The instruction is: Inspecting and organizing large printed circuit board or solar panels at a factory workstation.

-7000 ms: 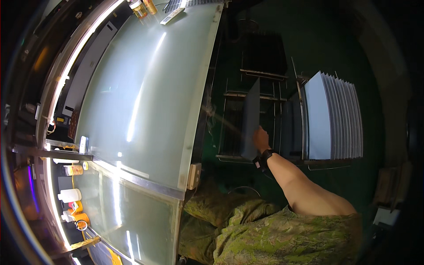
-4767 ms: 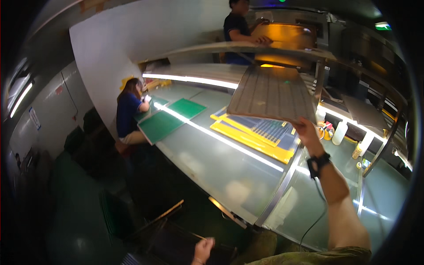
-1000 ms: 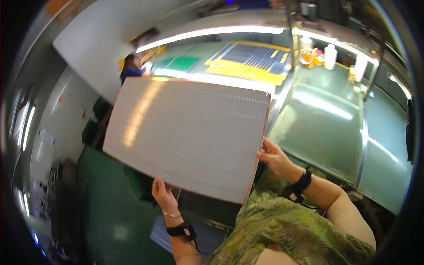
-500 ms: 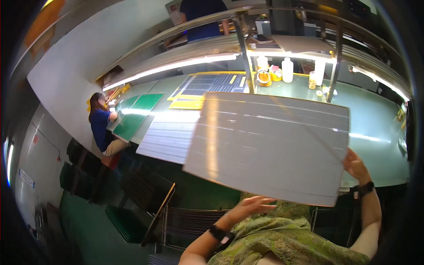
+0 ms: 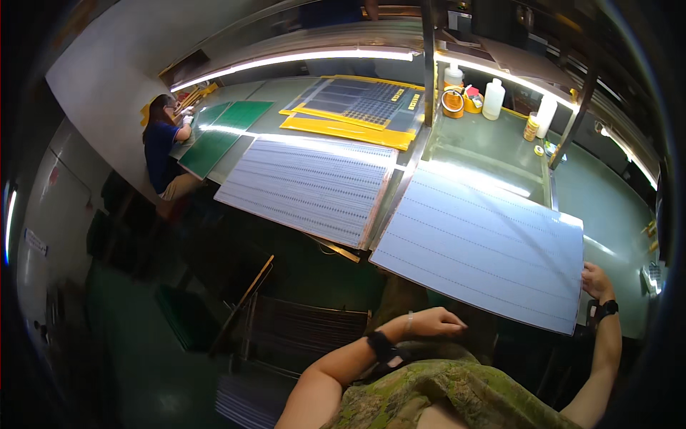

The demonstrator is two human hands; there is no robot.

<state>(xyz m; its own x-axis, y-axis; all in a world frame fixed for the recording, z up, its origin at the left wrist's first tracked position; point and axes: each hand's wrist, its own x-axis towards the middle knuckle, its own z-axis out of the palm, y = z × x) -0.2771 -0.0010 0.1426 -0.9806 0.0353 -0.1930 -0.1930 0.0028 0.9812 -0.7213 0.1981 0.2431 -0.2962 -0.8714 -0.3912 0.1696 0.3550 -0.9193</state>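
A large white panel (image 5: 486,247) with thin dotted rows lies on the bench before me, its front edge reaching out past the bench. My right hand (image 5: 597,281) grips the right edge of this panel, fingers closed around it. In front of the panel's near edge, my left hand (image 5: 432,323) is loosely closed and holds nothing; it is apart from the panel. To the left lies a stack of similar white panels (image 5: 304,186) with denser rows of dark marks.
Yellow-edged dark sheets (image 5: 357,104) lie farther back. White bottles (image 5: 493,99), an orange tape roll (image 5: 452,102) and a small jar (image 5: 532,127) stand beyond the panel. A metal post (image 5: 429,64) rises between. At far left, a co-worker (image 5: 166,146) sits by green panels (image 5: 232,129).
The white panel has come down from a raised, tilted position onto the bench. My left hand's fingers have gone from stretched out to curled; my right hand stays on the panel's right edge.
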